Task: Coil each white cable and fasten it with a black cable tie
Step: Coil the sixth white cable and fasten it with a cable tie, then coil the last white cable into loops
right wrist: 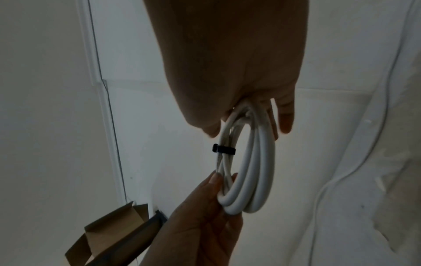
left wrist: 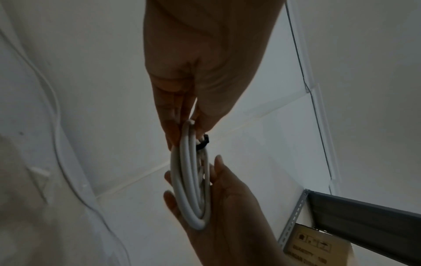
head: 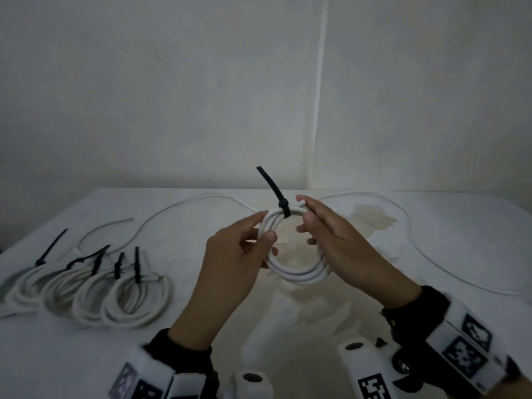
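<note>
I hold a coiled white cable (head: 293, 276) above the table's middle with both hands. A black cable tie (head: 283, 209) wraps the top of the coil, its tail sticking up and to the left. My left hand (head: 263, 230) pinches the coil's left side between thumb and fingers. My right hand (head: 305, 210) grips the right side, fingers curled through the loop next to the tie. The left wrist view shows the coil (left wrist: 191, 189) edge-on with the tie (left wrist: 202, 143) near my fingertips. In the right wrist view the coil (right wrist: 252, 171) and tie (right wrist: 224, 149) hang between both hands.
Several tied coils (head: 86, 289) lie in a row on the left of the white-covered table (head: 431, 326). One loose white cable (head: 172, 211) curves at the back left, another (head: 417, 249) on the right. A grey shelf beam (left wrist: 364, 212) and cardboard (right wrist: 114, 226) stand beside the table.
</note>
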